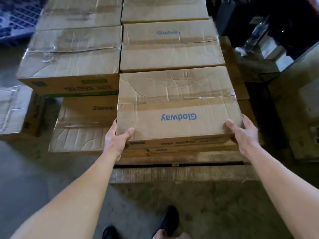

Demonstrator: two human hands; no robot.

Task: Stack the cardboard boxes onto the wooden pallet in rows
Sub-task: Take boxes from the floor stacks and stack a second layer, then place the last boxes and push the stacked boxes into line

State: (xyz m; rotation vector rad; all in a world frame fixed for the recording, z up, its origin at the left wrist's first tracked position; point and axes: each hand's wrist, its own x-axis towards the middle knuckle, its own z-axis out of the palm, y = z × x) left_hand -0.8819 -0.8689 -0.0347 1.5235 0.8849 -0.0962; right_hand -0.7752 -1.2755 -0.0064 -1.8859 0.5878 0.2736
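A taped cardboard box (176, 102) printed "Glodway" lies at the near right of the stack on the wooden pallet (183, 173). My left hand (117, 138) grips its near left corner, thumb on top. My right hand (243, 133) grips its near right corner, thumb on top. Behind it stand two more boxes (170, 47) in the same row. The left row holds taller stacked boxes (72, 54) and, in front of them, a lower box (82, 128).
A separate box (13, 109) sits on the floor at the left. Dark shelving with wrapped items (262, 37) stands at the right, a blue plastic pallet (15, 16) at the far left. My shoes (169, 219) stand on grey concrete before the pallet.
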